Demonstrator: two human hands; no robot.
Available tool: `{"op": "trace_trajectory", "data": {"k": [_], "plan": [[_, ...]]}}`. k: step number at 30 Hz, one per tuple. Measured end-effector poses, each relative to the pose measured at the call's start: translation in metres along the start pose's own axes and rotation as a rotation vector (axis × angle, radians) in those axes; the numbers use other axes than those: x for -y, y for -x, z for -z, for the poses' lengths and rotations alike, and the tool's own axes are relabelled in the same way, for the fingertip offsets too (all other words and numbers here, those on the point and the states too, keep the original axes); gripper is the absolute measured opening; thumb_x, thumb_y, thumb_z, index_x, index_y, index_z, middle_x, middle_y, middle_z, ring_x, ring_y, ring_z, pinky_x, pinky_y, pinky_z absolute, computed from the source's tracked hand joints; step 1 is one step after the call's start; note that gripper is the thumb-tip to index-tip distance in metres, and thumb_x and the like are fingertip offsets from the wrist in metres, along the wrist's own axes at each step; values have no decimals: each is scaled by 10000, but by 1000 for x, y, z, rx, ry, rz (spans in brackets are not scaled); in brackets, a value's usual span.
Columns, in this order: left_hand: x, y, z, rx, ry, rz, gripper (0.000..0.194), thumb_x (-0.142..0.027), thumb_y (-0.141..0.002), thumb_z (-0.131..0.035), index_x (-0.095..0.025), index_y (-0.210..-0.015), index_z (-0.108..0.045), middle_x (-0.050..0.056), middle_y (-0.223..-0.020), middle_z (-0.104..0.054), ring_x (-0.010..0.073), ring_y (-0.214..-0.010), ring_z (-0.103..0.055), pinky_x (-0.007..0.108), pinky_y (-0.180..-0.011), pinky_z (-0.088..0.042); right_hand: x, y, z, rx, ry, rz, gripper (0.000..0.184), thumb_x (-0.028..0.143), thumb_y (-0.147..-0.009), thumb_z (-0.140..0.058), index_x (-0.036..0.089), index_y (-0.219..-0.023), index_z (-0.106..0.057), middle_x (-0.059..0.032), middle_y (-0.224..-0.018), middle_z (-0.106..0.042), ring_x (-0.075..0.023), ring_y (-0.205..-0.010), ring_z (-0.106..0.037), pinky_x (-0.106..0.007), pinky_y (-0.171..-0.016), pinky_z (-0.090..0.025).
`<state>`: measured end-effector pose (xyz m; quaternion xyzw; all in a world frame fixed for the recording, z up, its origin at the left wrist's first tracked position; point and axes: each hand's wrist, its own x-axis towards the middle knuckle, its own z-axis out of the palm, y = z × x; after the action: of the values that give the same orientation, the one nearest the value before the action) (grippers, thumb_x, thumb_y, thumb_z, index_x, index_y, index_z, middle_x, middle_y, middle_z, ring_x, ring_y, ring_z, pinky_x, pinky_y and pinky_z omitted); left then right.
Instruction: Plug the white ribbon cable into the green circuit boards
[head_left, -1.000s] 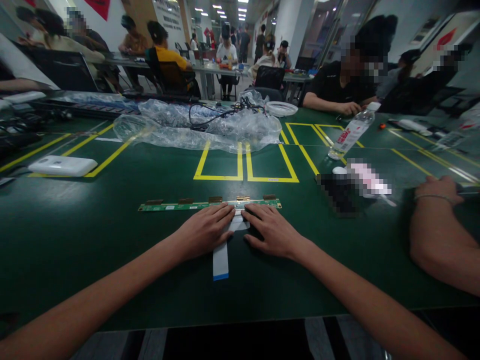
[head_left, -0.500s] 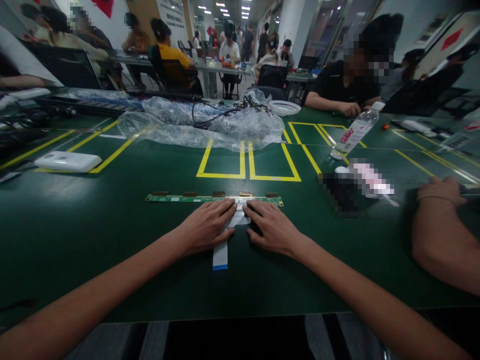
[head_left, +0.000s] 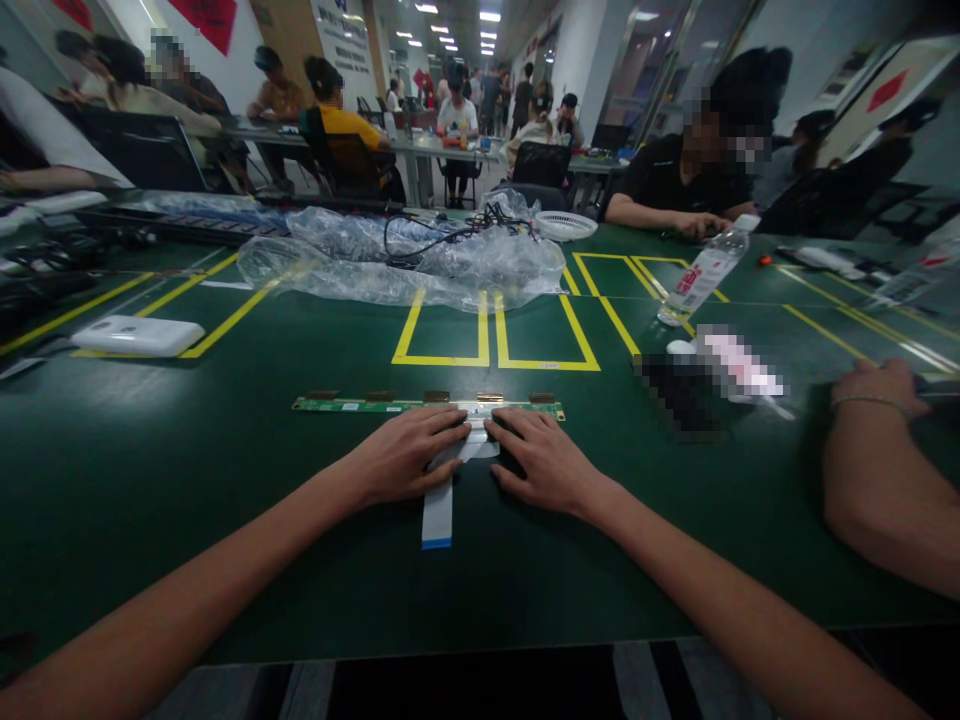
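Observation:
A long, narrow green circuit board [head_left: 352,406] lies crosswise on the green table, with several brownish tabs along its far edge. From its middle a white flat ribbon cable [head_left: 437,518] runs toward me and ends in a blue strip. My left hand [head_left: 411,450] lies palm down over the cable and the board's near edge, fingers stretched out. Opposite it, my right hand [head_left: 538,455] is also flat with fingers apart, its fingertips at the silvery part of the cable by the board. Both hands hide part of the cable and board.
Beyond the board lie crumpled clear plastic wrap [head_left: 420,265] with black wires and a white basket [head_left: 566,226]. A white device [head_left: 139,336] sits left, a water bottle [head_left: 709,270] right. A neighbour's arm [head_left: 885,470] rests at the right; another person [head_left: 690,180] sits across.
The whole view has shifted slightly downward in the picture. Both hands stay flat at the cable and board, with hardly any movement.

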<state>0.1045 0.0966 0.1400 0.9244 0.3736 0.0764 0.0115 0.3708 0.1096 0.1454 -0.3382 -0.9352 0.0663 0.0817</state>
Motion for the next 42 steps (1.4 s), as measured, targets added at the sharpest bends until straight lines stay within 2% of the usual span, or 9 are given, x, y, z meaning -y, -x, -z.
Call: {"op": "trace_trajectory", "data": {"k": [7,17,30,42], "plan": [[2,2,-2,5,-9,-4,496,-412,-1018,-475,-202,-1466,-512,128,-1538,-452,299,-1398,-451,501,-1128,-411,-3,1,-1,-16,-27,8,585,438,-968,-514,148,-1476,-479,-169,-1531,-450,-326,-1396,-411,-523,-1139,-349],[-5,-4,-1,-6,-59,8,481,-363,-1018,-454,-144,-1439,-528,160,-1459,-508,307,-1315,-506,473,-1080,-444,2,1,-3,-26,12,5,614,432,-971,-496,88,-1478,-463,-192,-1519,-455,-326,-1388,-419,-502,-1143,-346],[-1,-1,-2,-1,-75,-17,507,-365,-1004,-463,-170,-1472,-483,154,-1476,-480,317,-1324,-484,480,-1074,-432,1,0,-3,-49,-41,23,583,406,-949,-532,106,-1447,-496,-195,-1490,-486,-322,-1376,-437,-516,-1140,-365],[-5,-5,-2,29,-128,10,532,-387,-1019,-434,-133,-1486,-444,176,-1482,-460,330,-1339,-461,475,-1085,-399,4,-3,-5,-49,5,-13,624,433,-942,-523,74,-1452,-489,-201,-1474,-495,-328,-1357,-452,-494,-1151,-365]]}}
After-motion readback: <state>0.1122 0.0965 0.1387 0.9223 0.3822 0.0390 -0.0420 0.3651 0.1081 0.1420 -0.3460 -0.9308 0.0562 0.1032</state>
